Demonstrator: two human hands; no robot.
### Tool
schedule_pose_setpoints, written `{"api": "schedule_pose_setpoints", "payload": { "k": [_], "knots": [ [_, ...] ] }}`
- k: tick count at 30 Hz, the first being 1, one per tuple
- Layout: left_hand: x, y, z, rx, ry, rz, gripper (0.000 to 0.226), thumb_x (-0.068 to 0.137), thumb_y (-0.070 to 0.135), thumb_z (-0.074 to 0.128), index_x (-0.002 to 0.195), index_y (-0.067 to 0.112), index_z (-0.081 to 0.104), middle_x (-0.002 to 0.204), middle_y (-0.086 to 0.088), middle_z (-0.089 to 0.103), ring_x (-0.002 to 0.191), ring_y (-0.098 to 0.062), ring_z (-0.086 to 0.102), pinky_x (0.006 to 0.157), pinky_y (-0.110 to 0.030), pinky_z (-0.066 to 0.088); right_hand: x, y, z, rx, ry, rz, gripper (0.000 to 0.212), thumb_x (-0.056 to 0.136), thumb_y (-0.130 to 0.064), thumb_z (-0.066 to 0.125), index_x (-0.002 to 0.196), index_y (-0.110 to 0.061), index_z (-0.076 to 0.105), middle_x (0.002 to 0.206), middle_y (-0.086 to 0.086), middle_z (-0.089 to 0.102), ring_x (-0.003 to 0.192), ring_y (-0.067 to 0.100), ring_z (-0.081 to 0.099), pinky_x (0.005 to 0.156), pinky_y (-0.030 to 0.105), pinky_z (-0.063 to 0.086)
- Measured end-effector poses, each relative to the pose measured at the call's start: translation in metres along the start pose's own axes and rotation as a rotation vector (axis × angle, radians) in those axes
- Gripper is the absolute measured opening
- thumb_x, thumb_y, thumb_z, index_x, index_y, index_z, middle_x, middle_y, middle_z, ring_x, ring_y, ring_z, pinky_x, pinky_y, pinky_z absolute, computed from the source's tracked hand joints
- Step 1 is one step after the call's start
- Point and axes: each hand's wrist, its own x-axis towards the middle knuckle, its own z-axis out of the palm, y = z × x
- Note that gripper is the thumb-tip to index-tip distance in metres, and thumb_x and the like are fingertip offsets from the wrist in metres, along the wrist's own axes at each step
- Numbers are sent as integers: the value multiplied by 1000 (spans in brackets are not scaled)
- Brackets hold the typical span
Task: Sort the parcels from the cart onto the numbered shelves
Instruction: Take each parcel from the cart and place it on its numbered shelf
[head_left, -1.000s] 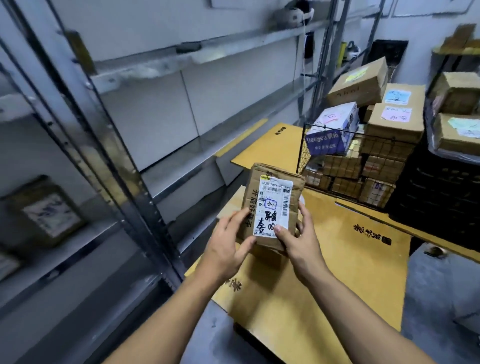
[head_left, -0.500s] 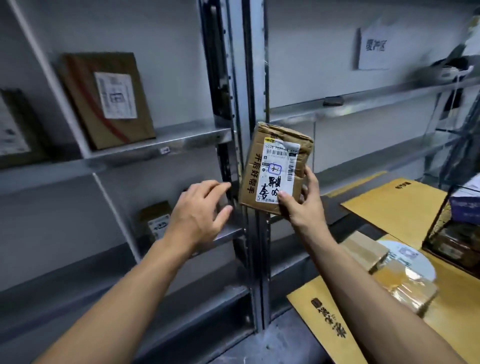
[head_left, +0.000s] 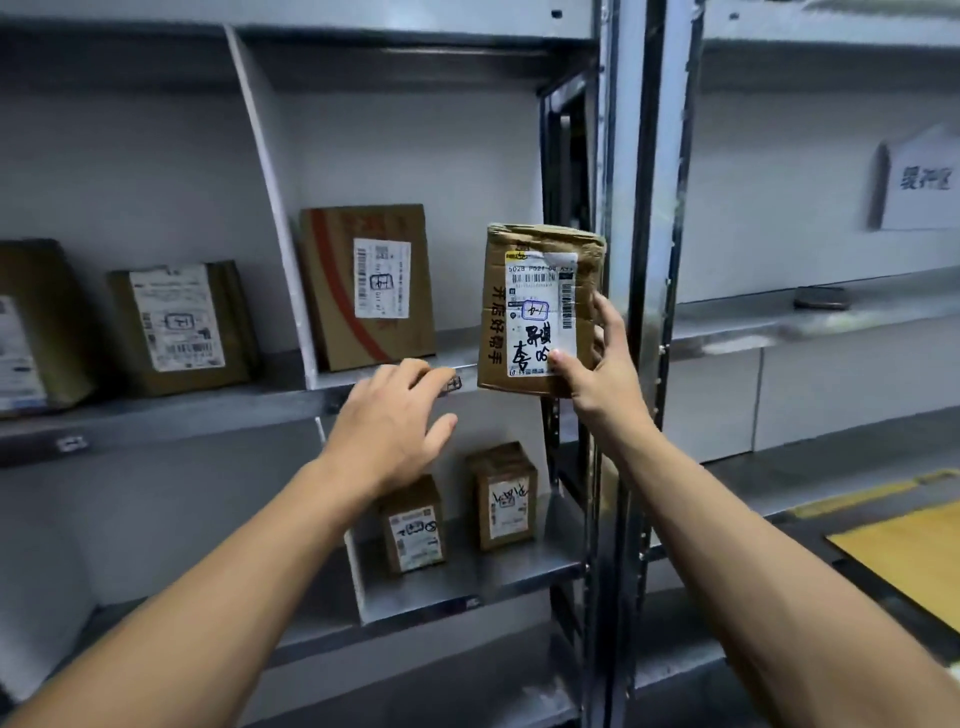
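The parcel (head_left: 540, 306) hangs in the air, upright with its label facing out, in front of the open bay of the upper shelf (head_left: 208, 410) and at three o'clock from the red-striped box (head_left: 369, 286) leaning there. Only the right hand (head_left: 597, 384) carries it, thumb pressed on the label's lower edge and fingers curled round the right side. That grip is low and at one corner, so the top-heavy parcel could pivot out of it. A drop would likely land on the two small boxes (head_left: 501, 496) on the lower shelf at six o'clock. The steel upright (head_left: 623, 312) stands just beside the parcel at three o'clock, and a hasty swing inward could clip it. A push too far toward nine o'clock could topple the leaning box. The left hand (head_left: 389, 421) is empty, fingers loosely spread by the shelf tag (head_left: 451, 384) at eight o'clock from the parcel; whether it touches the lip I cannot tell. The tag is blurred, so a wrong bay is possible.
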Motion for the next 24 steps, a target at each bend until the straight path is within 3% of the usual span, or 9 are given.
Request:
{"api": "schedule_pose_setpoints", "payload": {
  "k": [4, 8, 13, 17, 24],
  "knots": [
    [25, -11, 8, -15, 26, -71, 53, 93, 46, 48, 142, 27, 41, 135, 3, 47, 120, -22, 44, 99, -40, 38, 50, 12, 14, -18, -34, -4, 72, 92, -15, 66, 145, -48, 29, 132, -4, 57, 120, 11, 59, 100, 44, 54],
    [50, -21, 20, -38, 52, -113, 52, 94, 46, 48, 142, 28, 41, 136, 5, 46, 122, -19, 43, 100, -38, 36, 95, 27, 22, -54, -69, -18, 73, 93, -11, 65, 148, -42, 28, 138, -3, 54, 125, 15, 55, 104, 49, 50],
    [70, -26, 39, -30, 52, -151, 52, 94, 45, 48, 142, 28, 40, 135, 6, 46, 121, -18, 42, 99, -36, 36, 133, 50, 30, -63, -131, 54, 75, 93, -8, 64, 151, -37, 27, 118, -20, 58, 104, -2, 60, 100, 35, 51],
    [81, -30, 47, -55, 79, -155, 51, 94, 44, 47, 142, 29, 39, 136, 7, 46, 121, -16, 41, 100, -35, 36, 149, 60, 33, -166, -223, 31, 77, 93, -11, 66, 153, -35, 24, 145, -1, 52, 126, 16, 53, 107, 43, 47],
    [88, -31, 55, -112, 125, -127, 50, 93, 41, 51, 141, 28, 42, 133, 6, 49, 119, -16, 43, 100, -37, 39, 153, 70, 24, -257, -301, 37, 83, 92, -16, 69, 155, -34, 18, 140, -5, 55, 122, 16, 56, 103, 38, 46]
  ]
}}
